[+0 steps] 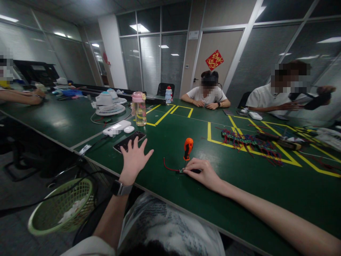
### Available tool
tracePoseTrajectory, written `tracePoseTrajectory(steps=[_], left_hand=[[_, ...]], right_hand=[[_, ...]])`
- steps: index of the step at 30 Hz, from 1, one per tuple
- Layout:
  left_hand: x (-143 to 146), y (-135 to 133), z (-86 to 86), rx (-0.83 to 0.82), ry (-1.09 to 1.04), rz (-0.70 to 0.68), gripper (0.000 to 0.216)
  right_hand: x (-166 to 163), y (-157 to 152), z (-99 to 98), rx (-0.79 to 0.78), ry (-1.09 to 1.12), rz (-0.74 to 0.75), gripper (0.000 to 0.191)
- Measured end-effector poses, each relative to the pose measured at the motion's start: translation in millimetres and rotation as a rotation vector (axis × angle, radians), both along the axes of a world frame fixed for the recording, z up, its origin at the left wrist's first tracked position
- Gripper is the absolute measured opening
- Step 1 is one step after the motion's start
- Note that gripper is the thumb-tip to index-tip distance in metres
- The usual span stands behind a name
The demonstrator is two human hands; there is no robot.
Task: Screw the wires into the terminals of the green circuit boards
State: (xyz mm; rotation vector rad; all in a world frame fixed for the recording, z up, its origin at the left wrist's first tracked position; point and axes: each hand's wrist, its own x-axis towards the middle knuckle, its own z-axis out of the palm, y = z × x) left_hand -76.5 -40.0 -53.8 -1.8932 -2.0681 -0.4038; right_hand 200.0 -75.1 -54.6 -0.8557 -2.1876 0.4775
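Note:
My left hand (134,156) is open, fingers spread wide, over the near edge of a dark phone (128,142) lying on the green table. The fingers of my right hand (201,171) are pinched at a small green circuit board (181,171) with a red wire (169,168) curving off to its left. Just behind these fingertips, a screwdriver (188,148) with an orange and black handle stands nearly upright, its tip down at the board. The fingers hide the tip, and I cannot tell whether they also touch the shaft.
A pink-lidded bottle (139,109), a white power bank (117,128) and white fans (105,104) stand to the left. Wired circuit boards (247,142) lie heaped on yellow tape at right. A green basket (62,208) is on the floor. Two people sit opposite, another far left.

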Motion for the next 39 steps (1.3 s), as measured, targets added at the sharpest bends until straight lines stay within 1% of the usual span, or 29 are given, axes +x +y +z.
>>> tracePoseTrajectory(steps=[16,30,39], left_hand=[[0.7,-1.4,3.6,-0.004,0.016,-0.003,0.059],[0.3,-1.8,3.9,-0.007,0.006,-0.022,0.059],[1.4,-2.4,4.2,-0.024,0.001,-0.012,0.06]], right_hand=[[-0.8,-0.2,-0.4,0.019,0.006,-0.012,0.02],[-0.9,-0.4,0.1,-0.002,0.002,-0.013,0.019],[-1.0,-0.7,1.0,0.008,0.003,-0.009,0.02]])
